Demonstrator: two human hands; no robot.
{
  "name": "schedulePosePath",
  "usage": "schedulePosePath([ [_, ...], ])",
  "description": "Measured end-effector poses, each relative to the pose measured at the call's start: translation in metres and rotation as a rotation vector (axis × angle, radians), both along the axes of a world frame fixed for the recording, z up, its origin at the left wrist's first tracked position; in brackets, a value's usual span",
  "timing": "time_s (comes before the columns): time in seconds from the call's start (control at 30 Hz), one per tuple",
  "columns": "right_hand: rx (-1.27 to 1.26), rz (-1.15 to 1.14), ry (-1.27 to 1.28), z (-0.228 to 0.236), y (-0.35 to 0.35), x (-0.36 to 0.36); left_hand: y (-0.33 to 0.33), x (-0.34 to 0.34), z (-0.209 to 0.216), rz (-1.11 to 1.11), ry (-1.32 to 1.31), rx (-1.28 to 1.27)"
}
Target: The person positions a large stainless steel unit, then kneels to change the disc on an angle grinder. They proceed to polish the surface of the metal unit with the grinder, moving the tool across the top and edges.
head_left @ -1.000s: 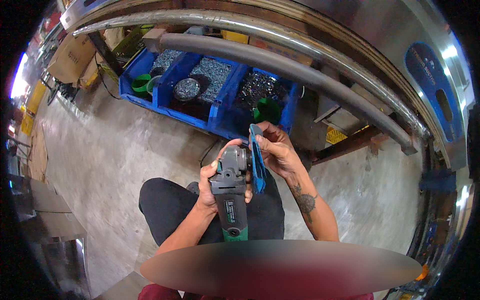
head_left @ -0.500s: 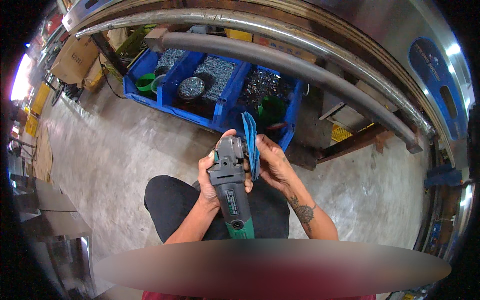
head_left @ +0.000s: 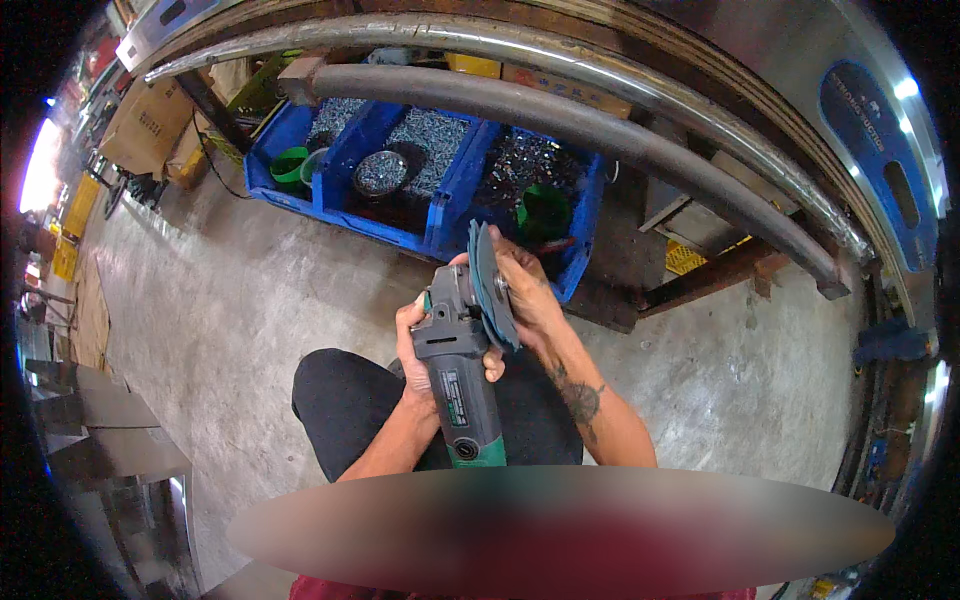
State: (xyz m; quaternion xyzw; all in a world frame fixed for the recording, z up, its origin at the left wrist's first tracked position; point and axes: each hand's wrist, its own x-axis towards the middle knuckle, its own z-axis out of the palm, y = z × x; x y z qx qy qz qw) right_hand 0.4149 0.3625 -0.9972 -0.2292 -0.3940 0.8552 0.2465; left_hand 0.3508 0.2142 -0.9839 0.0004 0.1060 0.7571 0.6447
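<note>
My left hand (head_left: 413,350) is wrapped round the head of a black and green angle grinder (head_left: 455,350), its body pointing back toward me above my dark-trousered lap. On the grinder's right side stand blue-grey sanding discs (head_left: 487,290), several thin layers on edge, slightly fanned. A small metal piece shows at the centre of their right face. My right hand (head_left: 532,300) holds the discs from that side, fingers bent at their far edge; some fingertips are hidden. The back end of the grinder disappears under a blurred patch.
Beyond my hands, blue bins (head_left: 385,225) hold many small metal parts, with green cups (head_left: 545,212) and a round dish (head_left: 382,173) inside. A thick metal bar (head_left: 560,125) crosses above them. Cardboard boxes (head_left: 150,125) stand far left; sheet metal (head_left: 130,440) is at near left.
The discs have turned, showing more of their right face and its metal centre. My right hand has shifted left and farther up along them. My left hand keeps its grip on the grinder.
</note>
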Motion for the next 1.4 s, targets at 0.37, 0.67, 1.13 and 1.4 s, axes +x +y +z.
schedulePosePath([
  [0.37,0.451,-0.036,-0.036,0.020,0.034,-0.006,-0.003,0.010,-0.004,-0.055,-0.047,-0.070],
  [0.67,0.211,-0.100,-0.213,0.002,0.018,-0.015,0.000,0.005,-0.001,-0.045,-0.092,-0.016],
  [1.13,0.759,-0.042,0.113,0.035,0.037,-0.003,-0.002,0.016,0.001,-0.108,-0.050,0.002],
  [1.4,0.361,-0.050,-0.069,0.026,0.021,-0.011,-0.004,0.008,-0.002,-0.143,-0.071,0.055],
])
